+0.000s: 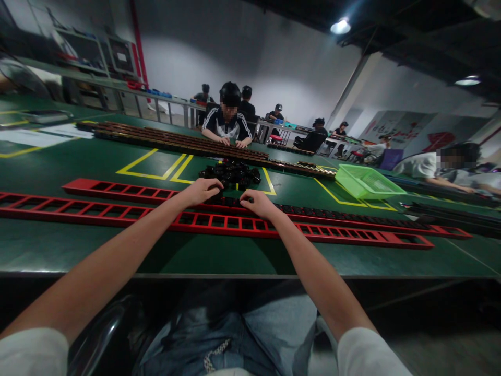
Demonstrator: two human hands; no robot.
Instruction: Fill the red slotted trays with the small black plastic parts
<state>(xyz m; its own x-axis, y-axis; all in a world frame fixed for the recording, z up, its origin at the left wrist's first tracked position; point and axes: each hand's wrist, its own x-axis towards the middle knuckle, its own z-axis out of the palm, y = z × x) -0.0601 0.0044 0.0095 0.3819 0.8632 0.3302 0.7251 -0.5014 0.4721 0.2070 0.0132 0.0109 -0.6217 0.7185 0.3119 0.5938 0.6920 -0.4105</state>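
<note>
Red frame (80,185) beneath curled fingers (213,184), left hand (200,191), right hand (259,202), black parts (235,175) beyond, grip unclear

Single head-worn view from above the lap, facing forward and down across the nearby green table (235,256).

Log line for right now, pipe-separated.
left hand by black pile | right hand at far red frame | grips unclear | near red frame alongside | green basket right
</note>
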